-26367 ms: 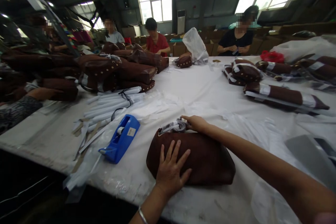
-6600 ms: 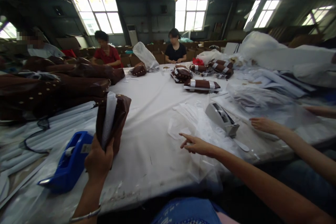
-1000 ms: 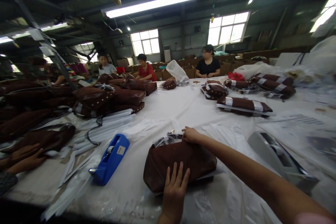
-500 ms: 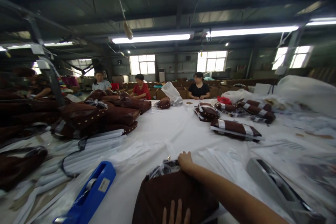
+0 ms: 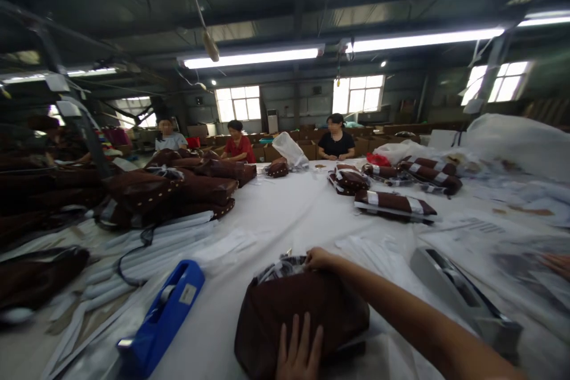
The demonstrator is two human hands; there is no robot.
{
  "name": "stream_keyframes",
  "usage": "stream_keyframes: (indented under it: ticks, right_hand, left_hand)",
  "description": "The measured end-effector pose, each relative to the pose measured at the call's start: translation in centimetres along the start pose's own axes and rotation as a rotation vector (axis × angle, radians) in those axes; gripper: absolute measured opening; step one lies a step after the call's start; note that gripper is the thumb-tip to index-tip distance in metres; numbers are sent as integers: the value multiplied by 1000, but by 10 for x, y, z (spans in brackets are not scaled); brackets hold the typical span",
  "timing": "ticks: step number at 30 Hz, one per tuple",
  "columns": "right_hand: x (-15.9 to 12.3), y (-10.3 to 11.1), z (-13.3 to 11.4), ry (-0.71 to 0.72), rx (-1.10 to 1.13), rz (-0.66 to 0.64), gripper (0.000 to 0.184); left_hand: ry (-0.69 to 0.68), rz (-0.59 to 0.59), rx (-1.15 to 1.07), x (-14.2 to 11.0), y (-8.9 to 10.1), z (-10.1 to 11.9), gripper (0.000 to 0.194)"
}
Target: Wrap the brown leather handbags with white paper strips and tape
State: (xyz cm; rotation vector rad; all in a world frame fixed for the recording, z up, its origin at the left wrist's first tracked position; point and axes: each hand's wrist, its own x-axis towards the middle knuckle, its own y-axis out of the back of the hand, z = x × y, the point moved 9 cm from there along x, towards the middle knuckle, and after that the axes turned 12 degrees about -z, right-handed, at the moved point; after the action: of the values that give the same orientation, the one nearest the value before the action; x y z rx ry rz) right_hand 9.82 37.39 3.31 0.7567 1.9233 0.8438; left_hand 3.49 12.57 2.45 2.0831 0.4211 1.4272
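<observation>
A dark brown bag lies in front of me on the white table, its far edge showing bunched clear plastic wrap. Flat on the near face of the bag rests my left hand, its fingers spread. My right hand reaches across to the bag's far edge, with fingers curled around that edge; the fingertips are partly hidden. To the left stands a blue tape dispenser, and a grey tape dispenser is on the right.
Brown studded bags are piled at the left beside white rolled strips. Wrapped brown bundles lie farther right, near plastic sheeting. Across the table sit co-workers, one in a black shirt. Another person's hand shows at the right edge.
My right hand's fingers have curled in on the bag's far edge. The bag and my left hand appear slightly higher in view. Another person's hand has come into view at right.
</observation>
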Motion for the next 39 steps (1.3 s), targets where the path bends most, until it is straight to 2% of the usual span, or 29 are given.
stream_keyframes:
  ticks: [2, 5, 12, 14, 20, 25, 31, 35, 39]
  right_hand:
    - [-2, -5, 5, 9, 68, -80, 25]
    - [-4, -8, 10, 41, 157, -128, 26]
    - [-2, -10, 10, 20, 189, -152, 29]
    - [-2, -9, 7, 1, 143, -119, 30]
    - [-15, 4, -9, -9, -40, 106, 24]
    - [-19, 6, -12, -1, -57, 137, 20]
    - [-3, -1, -5, 49, 151, 19, 13]
    - [-2, -7, -3, 92, 383, -46, 34]
    - [-15, -1, -11, 239, 586, -74, 49]
  left_hand:
    - [21, -112, -52, -2, 8, -1, 39]
    - [72, -231, -83, 4, 20, -3, 42]
    - [91, -286, -123, 16, 29, -5, 39]
    - [91, -291, -129, 15, 29, -5, 39]
    - [111, -281, -149, 12, 27, -6, 41]
    - [103, -289, -150, 11, 26, -5, 41]
    - [106, -301, -169, 14, 27, -7, 42]
    - [104, -311, -173, 15, 28, -7, 41]
    - [105, -321, -175, 14, 28, -7, 41]
